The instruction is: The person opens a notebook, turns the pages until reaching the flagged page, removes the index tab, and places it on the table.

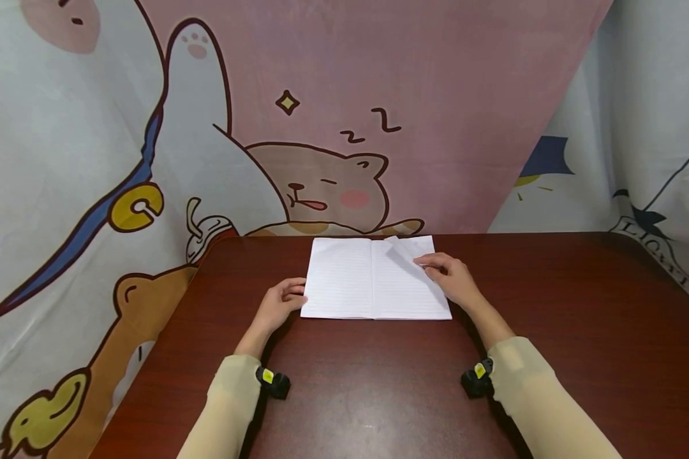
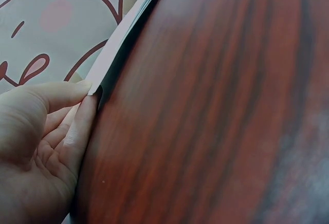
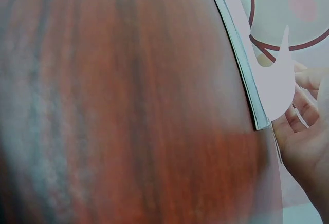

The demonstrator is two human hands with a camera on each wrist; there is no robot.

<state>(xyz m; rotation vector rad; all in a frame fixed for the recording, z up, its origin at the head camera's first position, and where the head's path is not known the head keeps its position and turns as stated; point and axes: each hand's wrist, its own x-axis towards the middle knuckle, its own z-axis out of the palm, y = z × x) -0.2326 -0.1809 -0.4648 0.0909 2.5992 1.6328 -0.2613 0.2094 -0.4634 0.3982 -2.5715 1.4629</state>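
Note:
An open notebook (image 1: 339, 280) with white ruled pages lies on the dark brown table. At its left edge my left hand (image 1: 278, 305) grips the notebook, and in the left wrist view the thumb (image 2: 67, 94) lies over the edge with fingers beneath. On the right side my right hand (image 1: 450, 277) pinches a lifted page (image 1: 404, 252), which casts a shadow on the sheet below. In the right wrist view that page (image 3: 277, 90) curls up to a pointed tip, hiding part of the fingertips. The notebook's stacked page edges (image 3: 239, 54) show beside it.
The glossy brown table (image 1: 367, 389) spreads to both sides and in front of the notebook. A printed cloth (image 1: 436, 95) with cartoon animals hangs behind the table's far edge and down its left side. Black wrist cameras (image 1: 275, 384) sit at both cuffs.

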